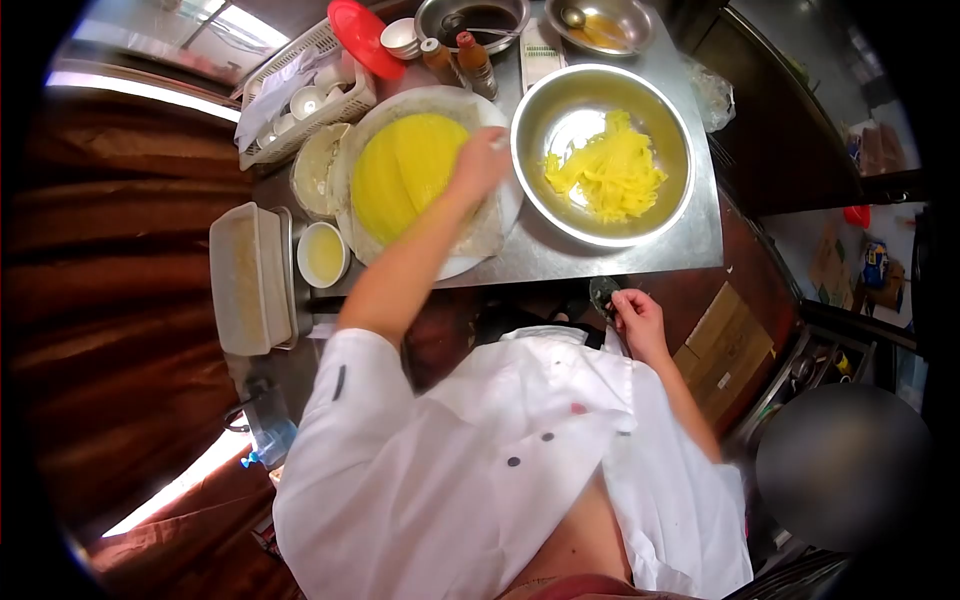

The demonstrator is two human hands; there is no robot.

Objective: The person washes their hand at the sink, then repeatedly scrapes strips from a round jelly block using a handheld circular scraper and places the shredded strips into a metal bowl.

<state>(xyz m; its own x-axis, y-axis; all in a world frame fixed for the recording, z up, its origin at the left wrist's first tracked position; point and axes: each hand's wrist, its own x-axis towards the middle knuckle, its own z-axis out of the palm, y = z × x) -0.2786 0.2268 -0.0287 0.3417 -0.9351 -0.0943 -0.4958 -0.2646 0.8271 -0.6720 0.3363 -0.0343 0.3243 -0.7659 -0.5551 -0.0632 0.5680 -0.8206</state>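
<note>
Pinching a dark item (602, 292) with the right hand (640, 318), grip nearly closed

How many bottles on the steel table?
2. White-capped bottle: just beyond the big round plate. Red-capped bottle: immediately right of it. Others could be hidden behind the clutter.

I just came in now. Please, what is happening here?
A person in a white coat is at a metal table. The left hand is at the right edge of a flat yellow round; its grip is unclear. The right hand holds a small dark thing just off the table's edge. Yellow shreds lie in the big bowl.
</note>
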